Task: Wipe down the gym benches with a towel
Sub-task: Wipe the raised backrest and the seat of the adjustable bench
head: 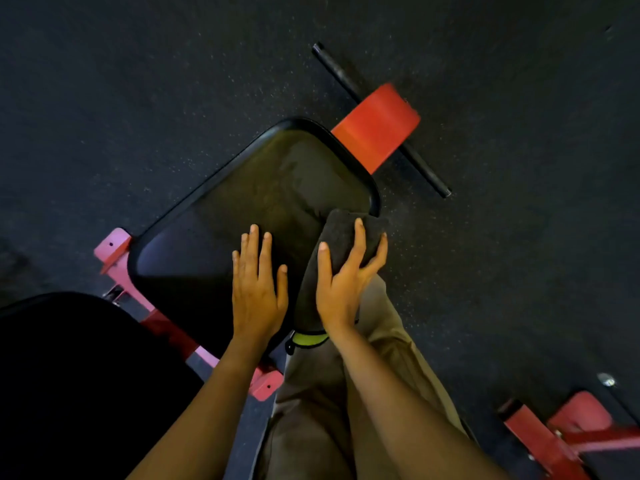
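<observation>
My left hand [258,289] lies flat, palm down, fingers straight and close together. Just right of it, my right hand [346,282] spreads wide, thumb and fingers curled over the towel [341,226].

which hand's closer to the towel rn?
Right. The right hand grips the towel; the left hand lies flat on the bench pad just beside it.
</observation>
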`<control>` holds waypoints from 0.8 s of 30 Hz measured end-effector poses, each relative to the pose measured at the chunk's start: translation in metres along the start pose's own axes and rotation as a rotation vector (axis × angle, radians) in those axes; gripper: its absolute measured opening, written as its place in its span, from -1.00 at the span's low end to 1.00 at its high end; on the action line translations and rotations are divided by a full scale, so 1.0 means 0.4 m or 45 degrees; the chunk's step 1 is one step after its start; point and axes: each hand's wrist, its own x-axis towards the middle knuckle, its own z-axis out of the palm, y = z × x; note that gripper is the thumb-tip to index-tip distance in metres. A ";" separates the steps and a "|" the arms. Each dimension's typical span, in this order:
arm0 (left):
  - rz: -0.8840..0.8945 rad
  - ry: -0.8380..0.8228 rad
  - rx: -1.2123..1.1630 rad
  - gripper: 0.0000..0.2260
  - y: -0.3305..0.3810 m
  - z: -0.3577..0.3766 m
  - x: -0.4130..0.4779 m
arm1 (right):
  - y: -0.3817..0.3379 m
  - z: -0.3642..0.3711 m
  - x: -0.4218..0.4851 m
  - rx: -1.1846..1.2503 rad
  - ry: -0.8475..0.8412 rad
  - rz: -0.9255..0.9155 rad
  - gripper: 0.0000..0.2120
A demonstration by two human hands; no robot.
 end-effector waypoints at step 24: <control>-0.168 0.230 -0.082 -0.56 0.004 0.024 0.022 | 0.020 -0.114 0.160 -0.852 -0.536 -1.396 -0.46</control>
